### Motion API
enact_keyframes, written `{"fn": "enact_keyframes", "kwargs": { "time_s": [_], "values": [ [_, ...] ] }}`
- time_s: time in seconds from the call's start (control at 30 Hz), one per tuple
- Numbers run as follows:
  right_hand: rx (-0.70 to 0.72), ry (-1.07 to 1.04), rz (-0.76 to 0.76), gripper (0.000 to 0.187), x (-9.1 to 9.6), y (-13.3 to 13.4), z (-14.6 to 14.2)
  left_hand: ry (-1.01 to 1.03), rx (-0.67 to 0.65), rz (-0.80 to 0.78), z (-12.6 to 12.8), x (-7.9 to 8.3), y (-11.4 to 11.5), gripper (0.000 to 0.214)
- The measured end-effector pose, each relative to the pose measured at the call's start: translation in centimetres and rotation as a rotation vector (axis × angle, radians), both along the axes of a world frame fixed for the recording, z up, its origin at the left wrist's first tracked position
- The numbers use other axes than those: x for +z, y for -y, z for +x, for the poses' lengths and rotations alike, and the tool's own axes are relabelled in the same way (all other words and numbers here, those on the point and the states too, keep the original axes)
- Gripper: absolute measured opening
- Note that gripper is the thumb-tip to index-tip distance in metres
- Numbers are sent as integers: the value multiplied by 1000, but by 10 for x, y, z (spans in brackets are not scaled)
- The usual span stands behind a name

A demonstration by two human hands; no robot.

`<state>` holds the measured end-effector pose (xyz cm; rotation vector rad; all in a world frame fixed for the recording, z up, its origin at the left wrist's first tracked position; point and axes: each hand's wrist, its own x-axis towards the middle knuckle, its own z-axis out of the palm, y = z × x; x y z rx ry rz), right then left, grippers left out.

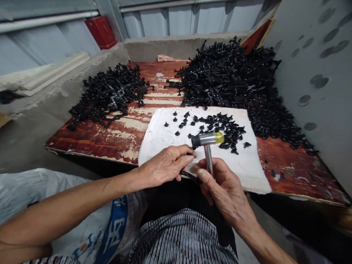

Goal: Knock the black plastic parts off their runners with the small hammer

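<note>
Head view: left hand [165, 165] curled shut on a thin black plastic strip [189, 176]; right hand [225, 187] wrapped round the steel handle of a yellow-tipped hammer [207, 139]. Just ahead, loose black plastic studs [211, 126] lie on a white cloth [247, 172] over the peeling red wooden bench [90, 141]. Beyond, 2 tangled heaps of black plastic runners [228, 77]; rough concrete wall [310, 73] at right; woven sack [55, 187] under left arm.

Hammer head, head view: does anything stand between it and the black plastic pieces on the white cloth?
Nothing visible does. The hammer head overlaps the black plastic pieces in this view, above the white cloth; contact cannot be told. The right hand grips the handle below.
</note>
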<state>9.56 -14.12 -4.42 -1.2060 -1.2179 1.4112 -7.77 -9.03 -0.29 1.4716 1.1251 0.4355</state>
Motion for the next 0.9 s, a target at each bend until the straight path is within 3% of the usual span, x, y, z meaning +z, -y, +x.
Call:
{"fn": "enact_keyframes", "kwargs": {
  "time_s": [0.2,0.43,0.53,0.7,0.9],
  "values": [
    [-25,-151,-157,31,2,2,-12,19,93,-50,1,6,8,26],
    [67,-323,-244,42,-4,8,-21,22,203,19,1,0,8,24],
    [29,-343,-244,43,-6,8,-24,-49,138,63,-1,2,10,23],
    [-49,-340,-204,41,-9,7,-28,-408,-67,294,-7,9,17,26],
    [-35,-231,-143,35,-12,10,-20,-356,-40,311,-16,7,2,25]
  ]
}}
